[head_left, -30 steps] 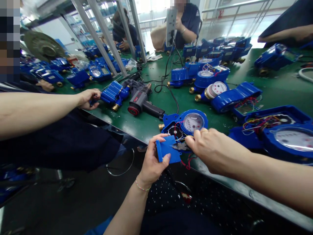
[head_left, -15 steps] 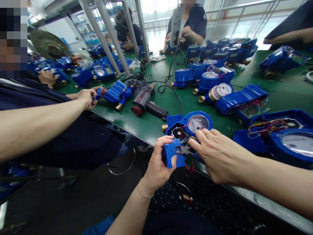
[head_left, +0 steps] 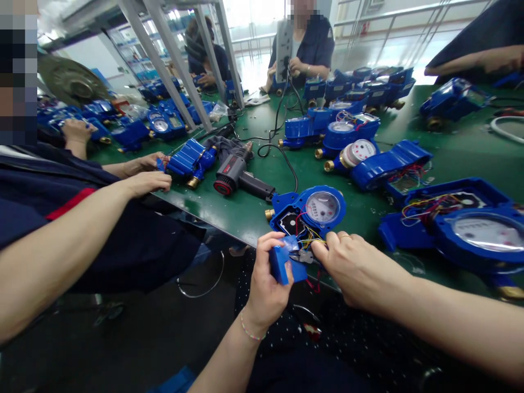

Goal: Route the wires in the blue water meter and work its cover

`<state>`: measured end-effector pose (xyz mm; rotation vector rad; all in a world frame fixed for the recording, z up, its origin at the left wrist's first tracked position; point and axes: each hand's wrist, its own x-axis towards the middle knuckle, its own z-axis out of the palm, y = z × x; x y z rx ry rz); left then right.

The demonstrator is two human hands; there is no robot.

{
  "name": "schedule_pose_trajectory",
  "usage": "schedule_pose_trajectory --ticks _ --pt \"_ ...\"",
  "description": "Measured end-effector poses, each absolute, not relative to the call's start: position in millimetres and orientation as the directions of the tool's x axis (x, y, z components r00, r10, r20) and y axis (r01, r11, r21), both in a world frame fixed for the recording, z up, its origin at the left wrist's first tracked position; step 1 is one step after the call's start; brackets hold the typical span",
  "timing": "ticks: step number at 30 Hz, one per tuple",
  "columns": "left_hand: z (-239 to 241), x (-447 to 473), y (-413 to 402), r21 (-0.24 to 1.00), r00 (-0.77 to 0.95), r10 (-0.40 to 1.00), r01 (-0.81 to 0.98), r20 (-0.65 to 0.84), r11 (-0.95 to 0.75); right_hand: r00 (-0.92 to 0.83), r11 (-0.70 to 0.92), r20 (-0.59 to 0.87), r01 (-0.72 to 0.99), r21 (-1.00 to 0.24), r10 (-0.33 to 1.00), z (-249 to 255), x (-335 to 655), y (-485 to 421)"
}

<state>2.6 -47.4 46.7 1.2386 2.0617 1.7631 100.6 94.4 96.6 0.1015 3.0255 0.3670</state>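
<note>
My left hand (head_left: 266, 284) is closed round a small blue plastic cover (head_left: 284, 261), held just off the table's near edge. My right hand (head_left: 352, 265) grips small metal pliers (head_left: 305, 255), their tip at the cover among thin coloured wires (head_left: 309, 237). Those wires run to an opened blue water meter (head_left: 315, 210) with a round white dial, lying on the green table (head_left: 254, 207) right behind my hands.
A co-worker's forearms (head_left: 82, 229) reach in from the left to a blue meter (head_left: 190, 157). A black heat gun (head_left: 235, 174) with its cable lies beside it. Many blue meters cover the table; an open one (head_left: 462, 221) sits at my right. Other people sit at the far side.
My hands stay on the cover and pliers, with the cover turned more edge-on. The co-worker on the left has leaned in, and a second hand now rests at the table edge.
</note>
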Motion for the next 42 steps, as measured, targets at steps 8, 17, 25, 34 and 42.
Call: schedule_pose_trajectory --ticks 8,17,25,34,42 --pt "44.9 6.7 -45.6 0.874 -0.664 0.637 0.485 0.391 -0.031 -0.988 0.983 -0.085 0.114 0.144 0.127 92.0 102.3 93.2" --pt "49.6 7.1 -43.4 0.877 -0.649 0.655 0.478 0.387 -0.045 -0.986 0.986 -0.123 0.13 -0.108 0.116 96.0 107.3 102.5" --pt "45.4 9.0 -43.7 0.961 -0.762 0.62 0.273 0.186 0.047 -0.971 0.884 -0.096 0.24 -0.402 0.22 115.4 150.8 122.6" --pt "39.6 32.9 -41.2 0.992 -0.854 0.511 -0.048 -0.102 0.117 -0.729 0.726 0.023 0.678 -0.116 0.684 55.1 179.0 102.5" --pt "40.1 37.0 -42.7 0.859 -0.745 0.537 -0.507 -0.395 -0.071 -0.215 0.164 0.55 0.976 0.141 0.807 50.2 314.2 163.1"
